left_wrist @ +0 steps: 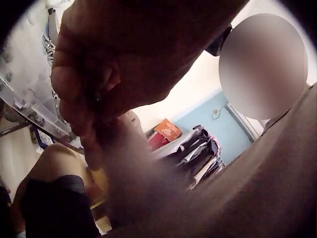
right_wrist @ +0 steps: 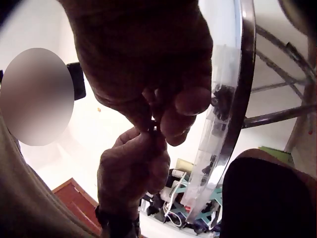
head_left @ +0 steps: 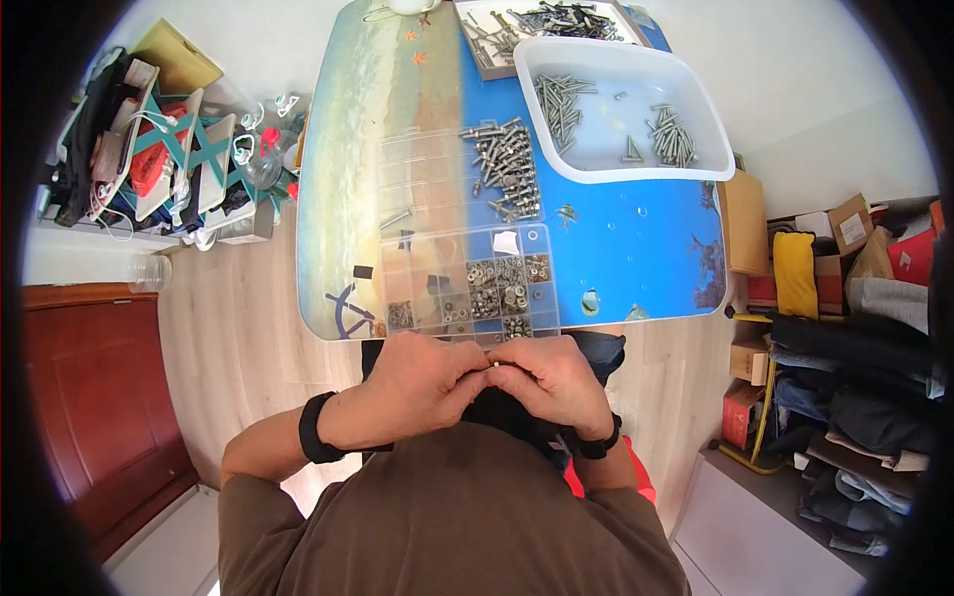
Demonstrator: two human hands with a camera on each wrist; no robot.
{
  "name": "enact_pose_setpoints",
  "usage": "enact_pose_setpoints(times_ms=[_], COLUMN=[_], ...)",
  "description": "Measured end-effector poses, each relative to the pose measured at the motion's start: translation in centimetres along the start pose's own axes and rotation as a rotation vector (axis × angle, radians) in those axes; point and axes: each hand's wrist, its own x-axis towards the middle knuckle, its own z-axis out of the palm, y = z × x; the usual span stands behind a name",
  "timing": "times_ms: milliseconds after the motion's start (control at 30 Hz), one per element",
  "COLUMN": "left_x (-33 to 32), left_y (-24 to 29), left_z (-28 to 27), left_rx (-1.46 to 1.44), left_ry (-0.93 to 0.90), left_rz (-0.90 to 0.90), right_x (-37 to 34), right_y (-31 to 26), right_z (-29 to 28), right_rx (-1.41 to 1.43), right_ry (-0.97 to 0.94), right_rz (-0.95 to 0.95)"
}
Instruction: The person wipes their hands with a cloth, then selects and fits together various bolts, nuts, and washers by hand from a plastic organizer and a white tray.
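Note:
In the head view, my left hand (head_left: 407, 385) and right hand (head_left: 558, 382) meet at the fingertips beyond the table's near edge, just below the compartment box (head_left: 427, 260). Thumbs and index fingers of both hands pinch a small metal piece (head_left: 496, 365); its exact shape is too small to tell. The right wrist view has the right hand (right_wrist: 143, 54) above and the left hand (right_wrist: 130, 171) below, with the dark little piece (right_wrist: 154, 125) between their tips. Shadow covers most of the left hand (left_wrist: 119, 49) in the left wrist view. Nuts and washers (head_left: 512, 283) fill several box compartments.
Bolts (head_left: 505, 164) lie heaped on the box's clear lid (head_left: 422, 164). A white tub (head_left: 636, 171) with long screws (head_left: 671, 139) stands at the back right, beside a cardboard tray (head_left: 494, 70) of hardware. Shelves (head_left: 189, 149) stand left; clothes (head_left: 865, 417) are stacked right.

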Motion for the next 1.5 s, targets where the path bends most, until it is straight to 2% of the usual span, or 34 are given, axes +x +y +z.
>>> enact_pose_setpoints(times_ms=[200, 267, 300, 367, 500, 567, 667, 800, 867, 933, 1100, 1167, 1200, 1267, 1367, 1500], left_x=[-0.2, 0.0, 0.1, 0.3, 0.3, 0.5, 0.1, -0.4, -1.1, -1.2, -1.7, -1.8, -1.7, -1.3, -1.6, -1.4], left_y=[0.6, 0.9, 0.8, 0.3, -0.3, 0.8, 1.4, 2.0, 1.3, 1.4, 0.9, 0.3, 0.5, 1.3, 0.6, 0.0], left_z=[0.0, -0.7, -0.8, -0.7, -0.9, -1.7, -1.4, -1.0, -0.1, -0.3, 0.6, 0.8, 0.5, -0.4, -0.4, -0.6], left_rx=[0.128, -0.092, -0.088, -0.316, -0.489, -0.793, -0.904, -0.780, -0.691, -0.699, -0.696, -0.609, -0.612, -0.755, -0.920, -0.961], left_ry=[-0.022, -0.176, -0.176, -0.237, -0.339, -0.497, -0.477, -0.404, -0.274, -0.269, -0.240, -0.244, -0.244, -0.397, -0.494, -0.550], left_rz=[0.000, -0.156, -0.153, -0.293, -0.269, -0.611, -0.655, -0.657, -0.477, -0.488, -0.460, -0.320, -0.324, -0.538, -0.597, -0.630], right_x=[-0.5, -0.7, -0.8, -0.9, -1.2, -1.4, -1.7, -2.3, -2.5, -2.6, -2.6, -2.7, -2.7, -2.7, -2.5, -2.4], right_y=[-0.1, -0.3, -0.4, -0.6, -1.1, -1.5, -1.7, -1.6, -1.3, -1.3, -1.5, -1.5, -1.6, -1.6, -1.8, -1.5], right_z=[0.0, -0.1, -0.1, -0.2, -0.5, -0.7, -0.8, -0.8, -0.6, -0.5, -0.2, -0.2, -0.2, -0.2, -0.4, -0.3], right_rx=[-0.031, -0.024, -0.018, -0.004, -0.014, -0.020, -0.022, -0.050, -0.076, -0.103, -0.138, -0.147, -0.159, -0.142, -0.130, -0.129], right_ry=[0.024, 0.041, 0.056, 0.058, 0.036, 0.064, 0.079, 0.083, 0.079, 0.073, 0.076, 0.066, 0.059, 0.049, 0.038, 0.041], right_rz=[-0.090, -0.110, -0.127, -0.157, -0.243, -0.288, -0.336, -0.338, -0.304, -0.265, -0.310, -0.301, -0.296, -0.312, -0.356, -0.439])
